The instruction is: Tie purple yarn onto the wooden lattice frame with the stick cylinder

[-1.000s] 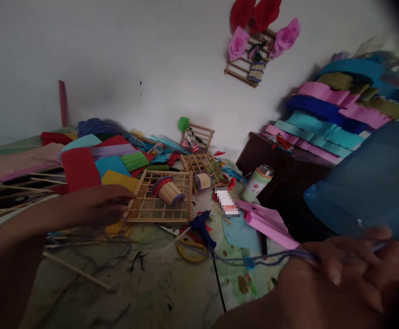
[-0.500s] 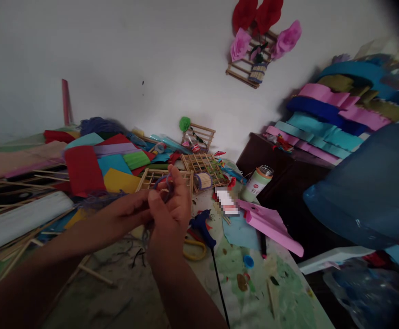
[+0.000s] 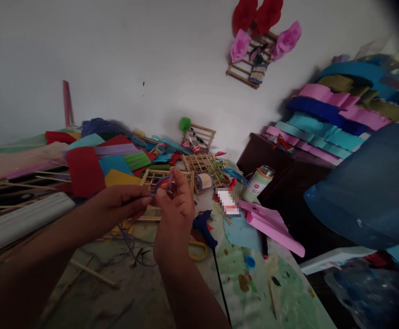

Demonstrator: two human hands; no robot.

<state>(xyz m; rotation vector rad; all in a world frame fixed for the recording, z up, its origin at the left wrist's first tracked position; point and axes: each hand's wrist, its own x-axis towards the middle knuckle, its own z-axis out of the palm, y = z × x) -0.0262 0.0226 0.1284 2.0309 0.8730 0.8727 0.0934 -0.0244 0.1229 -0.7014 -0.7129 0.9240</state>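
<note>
Fingers of the left hand (image 3: 125, 199) pinch purple yarn (image 3: 153, 196) near the centre of the frame — the right hand (image 3: 176, 217) grips it too, thumb against fingers. Behind them stands a stick lattice (image 3: 192, 182); lower right of it, a blue glue gun (image 3: 204, 228) lies on the table (image 3: 137, 297).

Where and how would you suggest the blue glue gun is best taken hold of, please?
Probably by the handle, coming from the near right: the glue gun lies with that part slanting toward the viewer and to the right, away from the yellow ring. I would close just above where the black cord leaves its end.
</note>
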